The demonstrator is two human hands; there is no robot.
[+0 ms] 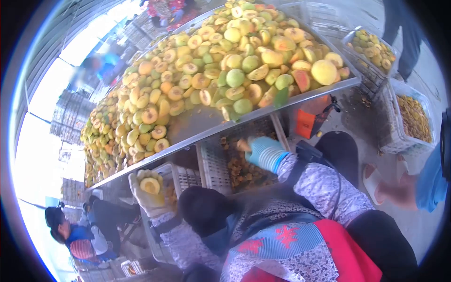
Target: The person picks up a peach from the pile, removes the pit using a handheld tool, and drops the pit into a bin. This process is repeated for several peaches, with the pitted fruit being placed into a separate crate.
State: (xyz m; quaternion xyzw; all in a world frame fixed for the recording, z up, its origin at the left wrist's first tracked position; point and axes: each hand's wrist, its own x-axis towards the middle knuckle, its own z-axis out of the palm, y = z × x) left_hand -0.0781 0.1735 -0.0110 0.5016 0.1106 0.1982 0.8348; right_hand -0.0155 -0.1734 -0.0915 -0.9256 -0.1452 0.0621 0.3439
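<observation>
My left hand (157, 205), in a pale work glove, grips a peach half (150, 185) with its cut face up, in front of the metal table's near edge. My right hand (264, 152) wears a blue-green knitted glove and is closed over a plastic crate (213, 170). A small brownish thing (243, 144) shows at its fingers; blur hides what it is. Inside that crate lie brown scraps (249, 176) that look like peach pits. Halved and whole yellow-green peaches (202, 80) are heaped on the metal table (192, 126) ahead of me.
At right stand a crate of peaches (371, 49) and a white crate of brown scraps (411, 117). An orange bag (307, 120) rests under the table's edge. Other people (80, 235) sit or stand around, one close on my right (430, 188). Stacked crates (70, 117) are at far left.
</observation>
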